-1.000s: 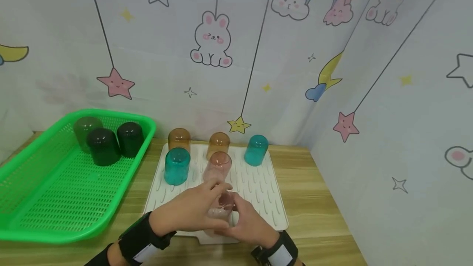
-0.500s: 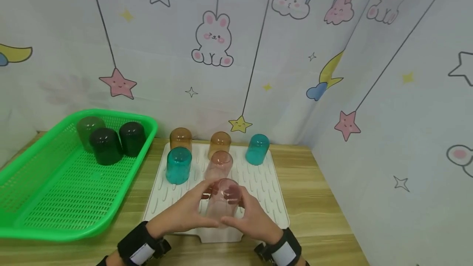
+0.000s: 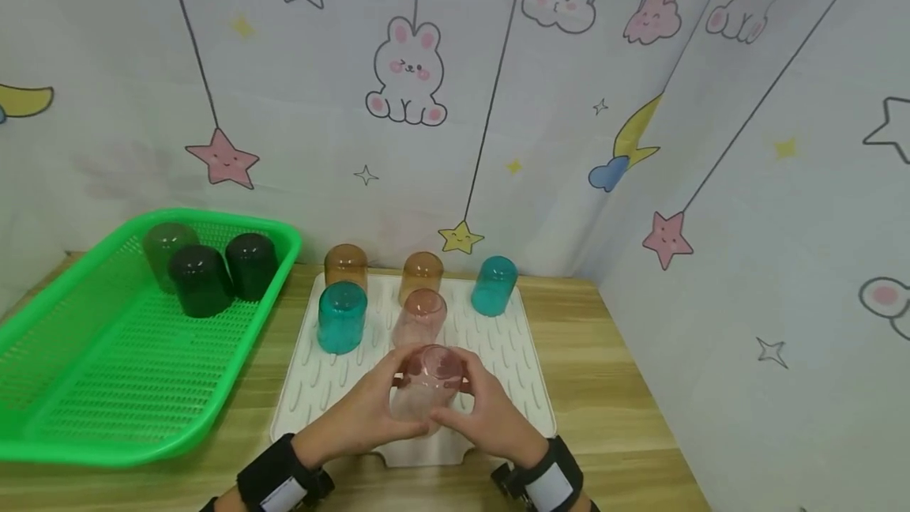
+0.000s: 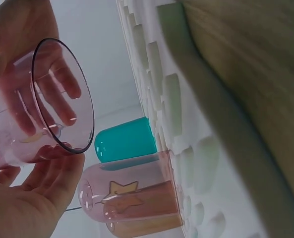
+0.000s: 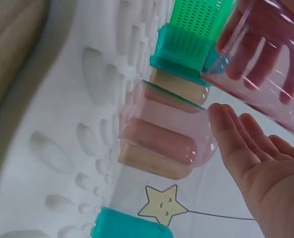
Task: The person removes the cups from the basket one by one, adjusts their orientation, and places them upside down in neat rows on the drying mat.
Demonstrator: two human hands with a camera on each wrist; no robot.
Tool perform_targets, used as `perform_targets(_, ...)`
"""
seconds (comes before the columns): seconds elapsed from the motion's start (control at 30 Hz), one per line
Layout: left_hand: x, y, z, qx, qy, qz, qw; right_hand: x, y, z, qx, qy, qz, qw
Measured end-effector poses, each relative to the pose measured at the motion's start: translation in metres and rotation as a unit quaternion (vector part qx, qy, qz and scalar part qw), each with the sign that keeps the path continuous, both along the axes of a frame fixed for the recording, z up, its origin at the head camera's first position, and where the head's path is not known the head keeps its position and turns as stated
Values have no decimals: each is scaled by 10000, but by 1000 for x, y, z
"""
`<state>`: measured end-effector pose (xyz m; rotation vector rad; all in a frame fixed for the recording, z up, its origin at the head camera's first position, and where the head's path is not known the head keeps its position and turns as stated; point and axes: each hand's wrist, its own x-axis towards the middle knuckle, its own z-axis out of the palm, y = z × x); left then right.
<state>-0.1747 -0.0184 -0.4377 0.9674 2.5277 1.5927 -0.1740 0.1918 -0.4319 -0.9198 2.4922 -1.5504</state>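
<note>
Both hands hold a clear pink cup (image 3: 430,385) upside down above the near part of the white draining tray (image 3: 490,354). The left hand (image 3: 359,409) has its fingers and thumb around the cup's left side, and the right hand (image 3: 494,413) does the same on the right. In the left wrist view, the cup's open rim (image 4: 92,114) faces the tray with a gap between them. Just beyond, a second pink cup (image 3: 421,316) stands inverted. Around it are two amber cups (image 3: 346,261) and two teal cups (image 3: 341,318), also inverted.
At the left is a green perforated basket (image 3: 235,385) holding several dark cups (image 3: 201,283) at its far end. The tray lies on a wood-grain table (image 3: 597,385). A patterned white curtain (image 3: 540,204) hangs behind and to the right.
The hands have shifted from around the pink cup's side to an even hold on both sides, and the cup now shows upright between them. Over the last half second little has moved.
</note>
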Motion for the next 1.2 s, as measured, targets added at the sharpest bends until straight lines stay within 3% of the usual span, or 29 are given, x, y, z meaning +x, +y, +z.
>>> perform_targets(0.17,1,4,-10,126,283,79,9995,2,-1,3,197,25,-199,9996)
perform_targets(0.33,5,10,-12,60,462,158,9988,6,-4,3,470,151,-466,9977)
perform_targets(0.47,8,4,-4,-568,531,250,9967,7,-5,3,395,232,-548,9974)
perform_targets(0.53,10,-4,3,-1177,660,266,9905,6,-4,3,393,280,-585,9971)
perform_targets(0.63,13,-19,17,-2141,906,272,9722,4,-3,4,446,210,-828,9953)
perform_targets(0.73,14,-34,30,-2804,932,252,9550,2,-1,5,557,0,-1211,9911)
perform_targets(0.83,15,-47,37,-3163,755,402,9448,0,1,7,673,-179,-1459,9868)
perform_targets(1.0,15,-62,40,-3537,469,743,9312,-7,6,12,852,-284,-1895,9778)
perform_targets(1.2,6,-71,40,-3803,387,921,9195,-33,25,13,840,-292,-2591,9617)
